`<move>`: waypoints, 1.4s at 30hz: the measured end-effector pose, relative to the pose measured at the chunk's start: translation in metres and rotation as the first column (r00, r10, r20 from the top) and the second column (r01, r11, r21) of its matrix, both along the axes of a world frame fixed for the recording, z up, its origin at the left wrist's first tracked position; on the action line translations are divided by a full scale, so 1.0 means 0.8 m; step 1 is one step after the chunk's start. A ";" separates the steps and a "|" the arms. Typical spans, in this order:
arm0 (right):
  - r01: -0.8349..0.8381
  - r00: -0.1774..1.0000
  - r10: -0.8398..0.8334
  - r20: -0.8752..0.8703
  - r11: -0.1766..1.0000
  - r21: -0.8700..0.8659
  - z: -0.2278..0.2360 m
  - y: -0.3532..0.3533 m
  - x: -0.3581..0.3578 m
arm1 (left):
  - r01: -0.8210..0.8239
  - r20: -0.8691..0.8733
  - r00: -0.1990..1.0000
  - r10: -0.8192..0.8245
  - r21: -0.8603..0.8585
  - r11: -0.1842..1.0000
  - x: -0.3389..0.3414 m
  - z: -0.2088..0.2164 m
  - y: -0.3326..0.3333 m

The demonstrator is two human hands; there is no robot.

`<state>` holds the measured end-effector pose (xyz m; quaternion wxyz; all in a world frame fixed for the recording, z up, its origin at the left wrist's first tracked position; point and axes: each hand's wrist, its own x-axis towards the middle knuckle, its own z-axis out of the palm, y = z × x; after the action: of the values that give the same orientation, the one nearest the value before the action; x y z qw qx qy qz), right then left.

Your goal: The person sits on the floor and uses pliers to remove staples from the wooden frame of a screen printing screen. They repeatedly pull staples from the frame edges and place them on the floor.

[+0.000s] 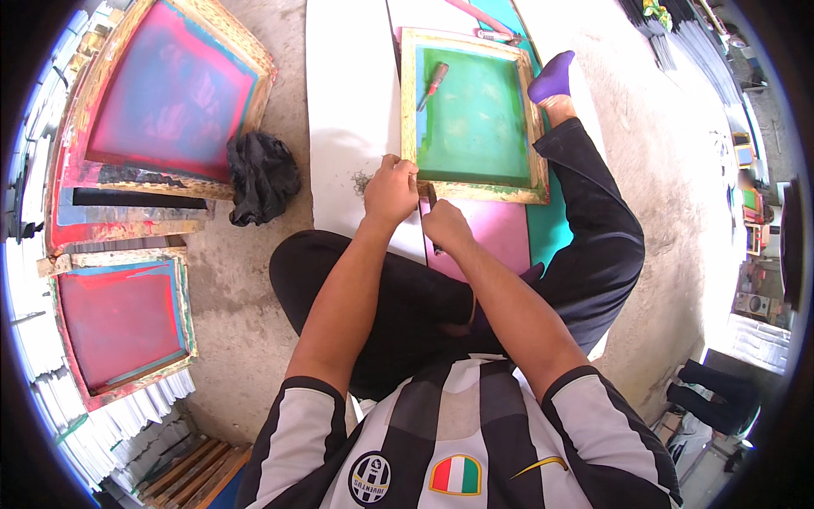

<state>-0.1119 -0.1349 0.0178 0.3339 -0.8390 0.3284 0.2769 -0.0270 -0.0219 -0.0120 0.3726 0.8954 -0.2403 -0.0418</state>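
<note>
A screen-printing frame (538, 127) with green mesh and wooden sides lies flat between my legs. At its near left corner my left hand (392, 193) is closed, fingers curled against the wood. Just right of it, my right hand (447, 227) is wrapped round a slender dark tool (432, 197), whose upper end meets the near wooden side. Its other end pokes out below my fist; whether it is a blade or a handle I cannot tell. On the mesh rests a screwdriver (437, 81) with a red and black handle.
Beneath the frame are a white board (352, 110), a pink sheet (487, 237) and a teal sheet (551, 233). A metal hand tool (498, 36) lies beyond it. At left stand other screen frames (191, 318) and a crumpled black plastic bag (263, 178). My purple-socked foot (553, 78) is beside the frame.
</note>
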 end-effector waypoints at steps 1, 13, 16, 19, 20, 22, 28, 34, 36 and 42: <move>0.031 0.999 -0.031 -0.011 0.999 0.007 0.012 0.006 0.001 | -0.006 -0.022 1.000 0.006 -0.003 1.000 0.000 0.000 0.002; 0.226 0.974 -0.226 0.029 0.974 0.025 -0.021 0.009 -0.004 | -0.070 -0.248 0.963 0.109 0.163 0.984 0.004 0.000 -0.003; 0.237 0.971 -0.237 -0.015 0.970 0.045 -0.032 0.002 -0.005 | -0.061 -0.246 0.963 0.108 0.192 0.980 0.008 -0.019 -0.007; 0.237 0.971 -0.234 -0.042 0.964 0.118 -0.004 -0.002 -0.002 | -0.065 -0.258 0.959 0.119 0.211 0.975 0.008 -0.026 -0.007; 0.240 0.971 -0.233 -0.060 0.958 0.156 0.009 -0.002 0.000 | -0.064 -0.261 0.958 0.119 0.210 0.976 0.007 -0.024 -0.005; 0.235 0.972 -0.232 -0.039 0.959 0.158 0.002 -0.006 -0.004 | -0.056 -0.262 0.959 0.107 0.194 0.979 0.007 -0.025 -0.005; 0.213 0.977 -0.211 -0.028 0.964 0.160 -0.016 -0.015 -0.005 | -0.035 -0.263 0.961 0.089 0.201 0.979 0.008 -0.023 -0.007; 0.209 0.977 -0.213 0.004 0.964 0.164 -0.029 -0.016 -0.009 | -0.030 -0.250 0.964 0.088 0.227 0.974 0.005 -0.022 -0.006; 0.197 0.978 -0.206 0.040 0.967 0.159 -0.039 -0.015 -0.013 | -0.042 -0.259 0.960 0.106 0.243 0.969 0.004 -0.020 -0.005; 0.206 0.952 -0.281 0.120 0.881 0.426 -0.051 -0.027 -0.031 | -0.057 -0.252 0.964 0.089 0.132 0.990 0.005 -0.026 0.004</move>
<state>-0.1367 -0.1564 -0.0226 0.5618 -0.7239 0.3353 0.2189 -0.0228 -0.0190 -0.0326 0.3459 0.9119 -0.1539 -0.1585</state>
